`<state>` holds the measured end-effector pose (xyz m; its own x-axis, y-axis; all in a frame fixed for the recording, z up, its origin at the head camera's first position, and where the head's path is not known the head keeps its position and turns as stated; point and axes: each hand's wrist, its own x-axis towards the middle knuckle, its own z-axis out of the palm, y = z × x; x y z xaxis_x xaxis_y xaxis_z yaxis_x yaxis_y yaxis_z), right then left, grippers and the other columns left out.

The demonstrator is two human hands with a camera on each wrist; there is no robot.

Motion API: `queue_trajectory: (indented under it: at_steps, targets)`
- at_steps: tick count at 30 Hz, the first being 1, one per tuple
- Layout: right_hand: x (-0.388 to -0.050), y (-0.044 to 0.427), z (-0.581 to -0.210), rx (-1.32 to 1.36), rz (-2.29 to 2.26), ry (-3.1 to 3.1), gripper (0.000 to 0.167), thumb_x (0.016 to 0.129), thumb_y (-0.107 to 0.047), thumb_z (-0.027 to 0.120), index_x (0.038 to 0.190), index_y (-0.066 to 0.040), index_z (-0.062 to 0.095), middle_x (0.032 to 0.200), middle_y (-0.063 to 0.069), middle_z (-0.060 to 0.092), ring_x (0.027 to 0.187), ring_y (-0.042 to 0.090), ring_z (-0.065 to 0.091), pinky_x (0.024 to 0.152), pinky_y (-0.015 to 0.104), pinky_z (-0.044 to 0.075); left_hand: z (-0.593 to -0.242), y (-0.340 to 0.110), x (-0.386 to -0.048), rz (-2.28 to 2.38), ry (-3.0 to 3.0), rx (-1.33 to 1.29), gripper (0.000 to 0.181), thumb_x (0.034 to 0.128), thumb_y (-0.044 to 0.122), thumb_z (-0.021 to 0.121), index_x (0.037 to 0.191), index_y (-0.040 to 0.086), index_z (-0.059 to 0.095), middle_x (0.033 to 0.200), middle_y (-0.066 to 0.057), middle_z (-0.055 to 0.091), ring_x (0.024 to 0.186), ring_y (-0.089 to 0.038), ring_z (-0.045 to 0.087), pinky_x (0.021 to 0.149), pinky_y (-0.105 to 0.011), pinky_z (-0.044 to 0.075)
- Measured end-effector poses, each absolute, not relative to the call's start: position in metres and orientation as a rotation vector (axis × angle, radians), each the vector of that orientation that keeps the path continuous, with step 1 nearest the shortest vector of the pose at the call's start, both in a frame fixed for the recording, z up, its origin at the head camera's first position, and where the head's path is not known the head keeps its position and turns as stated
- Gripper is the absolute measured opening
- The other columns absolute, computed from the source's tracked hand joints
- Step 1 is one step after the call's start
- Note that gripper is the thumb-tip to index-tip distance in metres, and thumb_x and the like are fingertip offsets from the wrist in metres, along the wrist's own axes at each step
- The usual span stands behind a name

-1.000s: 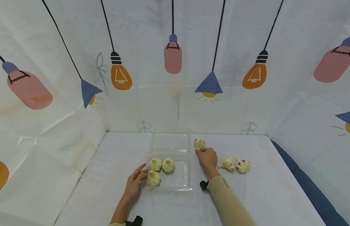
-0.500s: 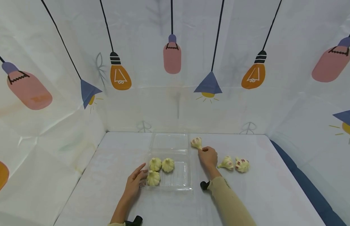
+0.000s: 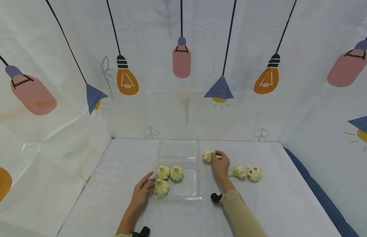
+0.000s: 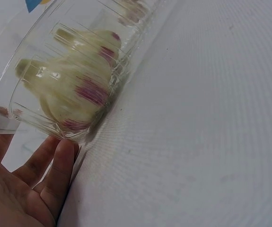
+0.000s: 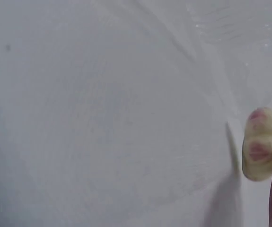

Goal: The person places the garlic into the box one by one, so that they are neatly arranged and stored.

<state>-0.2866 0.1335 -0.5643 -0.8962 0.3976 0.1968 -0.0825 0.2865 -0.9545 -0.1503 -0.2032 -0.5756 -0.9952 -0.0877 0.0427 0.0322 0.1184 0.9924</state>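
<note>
My right hand (image 3: 221, 163) pinches a garlic bulb (image 3: 207, 156) by its stem, just right of the clear plastic clamshell box (image 3: 191, 195). In the right wrist view that garlic bulb (image 5: 261, 144) hangs over the white surface, with purple patches on it. At the box's left side, my left hand (image 3: 141, 189) rests its fingers against the wall. The left wrist view has the fingertips of the left hand (image 4: 27, 184) at the box's lower corner. Inside the box, three garlic bulbs (image 3: 161, 187) sit in the left and upper-middle part of its base.
Two more garlic bulbs, one with a stem pointing left (image 3: 238, 171) and one with purple marks (image 3: 254, 173), lie right of my right hand. The box's lid (image 3: 178, 148) lies open toward the back wall (image 3: 186, 112). The table (image 3: 278, 207) is white.
My right hand has turned the garlic bulb, its stem swinging from toward me to the right, and has drawn it slightly nearer. The left hand stays at the box.
</note>
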Motion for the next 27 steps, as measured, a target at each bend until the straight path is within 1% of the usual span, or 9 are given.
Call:
queue_trajectory:
  at_steps: [4, 12, 15, 20, 22, 27]
  targets:
    - [-0.278, 0.134, -0.555, -0.202, 1.661, -2.111, 0.015, 0.088, -0.016, 0.071, 0.097, -0.004, 0.071, 0.095, 0.009, 0.069, 0.063, 0.013, 0.057, 0.052, 0.02, 0.043, -0.577, -0.204, -0.151, -2.017, -2.295, 0.054, 0.041, 0.1055, 0.02, 0.045, 0.144, 0.007, 0.047, 0.123, -0.025, 0.059, 0.104, -0.027, 0.063, 0.072, -0.032, 0.054]
    - [-0.256, 0.129, -0.534, -0.084, 1.643, -2.053, 0.009, 0.086, -0.011, 0.075, 0.093, -0.005, 0.072, 0.09, 0.007, 0.069, 0.056, 0.012, 0.054, 0.045, 0.019, 0.041, -0.577, -0.204, -0.151, -1.997, -2.302, 0.018, 0.042, 0.1058, 0.019, 0.044, 0.145, 0.004, 0.045, 0.123, -0.027, 0.058, 0.108, -0.038, 0.06, 0.073, -0.033, 0.054]
    - [-0.247, 0.125, -0.525, -0.042, 1.64, -2.02, 0.011, 0.084, -0.007, 0.076, 0.092, -0.003, 0.072, 0.088, 0.009, 0.069, 0.056, 0.014, 0.053, 0.043, 0.018, 0.039, -0.576, -0.204, -0.151, -2.005, -2.299, 0.024, 0.041, 0.1059, 0.018, 0.043, 0.145, 0.005, 0.045, 0.123, -0.026, 0.059, 0.108, -0.039, 0.06, 0.073, -0.032, 0.054]
    - [-0.238, 0.122, -0.518, 0.017, 1.604, -1.996, 0.011, 0.082, -0.006, 0.078, 0.091, -0.003, 0.073, 0.086, 0.009, 0.069, 0.058, 0.016, 0.054, 0.044, 0.015, 0.038, -0.578, -0.205, -0.151, -1.997, -2.304, 0.01, 0.041, 0.1061, 0.019, 0.043, 0.145, 0.005, 0.045, 0.123, -0.026, 0.059, 0.107, -0.036, 0.061, 0.074, -0.032, 0.054]
    - [-0.236, 0.121, -0.518, 0.033, 1.575, -1.994, 0.011, 0.081, -0.006, 0.079, 0.09, -0.004, 0.073, 0.086, 0.007, 0.069, 0.058, 0.014, 0.054, 0.045, 0.015, 0.038, -0.578, -0.205, -0.151, -1.991, -2.305, 0.003, 0.041, 0.1061, 0.019, 0.042, 0.145, 0.005, 0.045, 0.123, -0.026, 0.059, 0.107, -0.035, 0.061, 0.074, -0.032, 0.054]
    - [-0.228, 0.116, -0.511, 0.074, 1.555, -1.992, 0.012, 0.08, 0.001, 0.078, 0.09, 0.002, 0.072, 0.085, 0.012, 0.069, 0.058, 0.021, 0.054, 0.045, 0.015, 0.038, -0.581, -0.205, -0.152, -1.986, -2.305, 0.005, 0.041, 0.1059, 0.019, 0.043, 0.144, 0.005, 0.046, 0.122, -0.025, 0.06, 0.107, -0.037, 0.061, 0.074, -0.032, 0.054]
